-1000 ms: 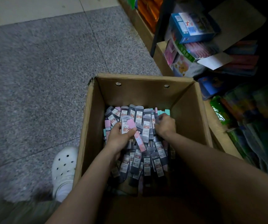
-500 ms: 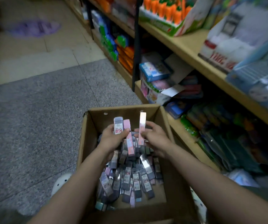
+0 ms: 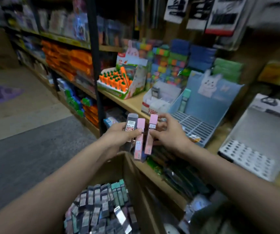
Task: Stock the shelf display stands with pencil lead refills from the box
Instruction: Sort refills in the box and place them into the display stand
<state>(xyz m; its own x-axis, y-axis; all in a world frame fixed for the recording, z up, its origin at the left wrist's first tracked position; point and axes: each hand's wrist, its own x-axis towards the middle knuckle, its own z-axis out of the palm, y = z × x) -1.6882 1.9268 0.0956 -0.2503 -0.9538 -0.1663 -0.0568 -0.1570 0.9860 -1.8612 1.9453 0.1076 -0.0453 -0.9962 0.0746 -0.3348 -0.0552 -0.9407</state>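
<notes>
Above the far rim of the box (image 3: 127,168), level with the shelf (image 3: 127,103) edge, both hands are held up with refills in them. In the left hand (image 3: 120,135), a grey refill (image 3: 131,125) and a pink refill (image 3: 139,139) are gripped side by side; the thumb is pressed across their fronts at mid-length and the fingers are curled behind, so the caps stand above the hand and the pink tail hangs below it. In the right hand (image 3: 168,134), a second pink refill (image 3: 150,134) is pinched upright between thumb and fingers (image 3: 161,127), held along its right edge; cap and lower end both stand clear of the grip. The two pink refills are just beside each other, nearly parallel; contact between them cannot be told.

In the box below the forearms, loose refills (image 3: 100,208) are heaped, mostly grey, with several teal ones toward the far side.

On the shelf, just beyond the right hand, a blue stand (image 3: 208,105) with a slotted grid base is seen; one teal refill (image 3: 185,99) is stood upright at its left wall. A white stand (image 3: 159,98) is placed to its left, a carrot-pen display (image 3: 119,81) further left, and a perforated grey stand (image 3: 260,137) to the right. The frame is motion-blurred.
</notes>
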